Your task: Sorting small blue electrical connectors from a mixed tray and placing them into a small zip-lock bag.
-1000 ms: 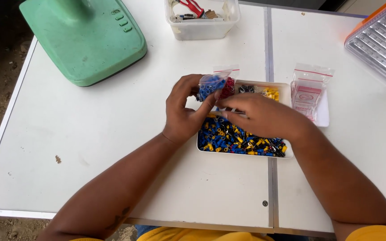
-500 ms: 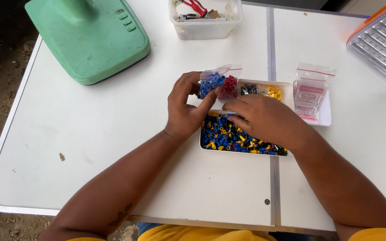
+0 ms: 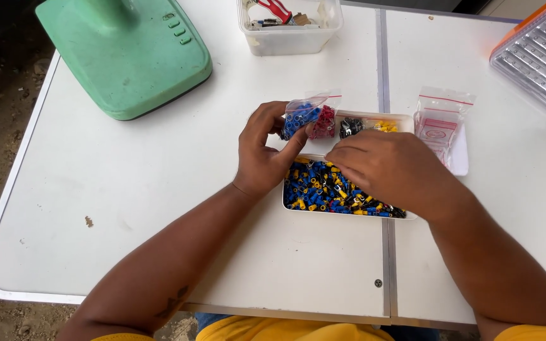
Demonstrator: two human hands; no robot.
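Seen from above, a person sits at a white table (image 3: pixel 159 189) sorting small coloured crimp connectors. The left hand (image 3: pixel 261 155) pinches a small clear zip bag (image 3: pixel 303 115), thumb and fingers closed on its lower edge, holding it tilted with the mouth pointing away from the body; it holds a clump of blue connectors. The right hand (image 3: pixel 390 167) lies palm down over a shallow white tray (image 3: pixel 349 213) just right of the left hand, fingers curled down into the pile; whether they have caught a piece is hidden. To do this step well, it seems best to keep the bag's mouth pulled wide and close to the tray, pick out only blue pieces, and drop them in low so none scatter. The tray holds a dense mix of blue, yellow and black connectors (image 3: pixel 314 186). Just beyond the hands are sorted red, black and yellow heaps. Right of the right hand lies an empty zip bag (image 3: pixel 440 123); far beyond the left hand stands a green fan base (image 3: pixel 127 57).
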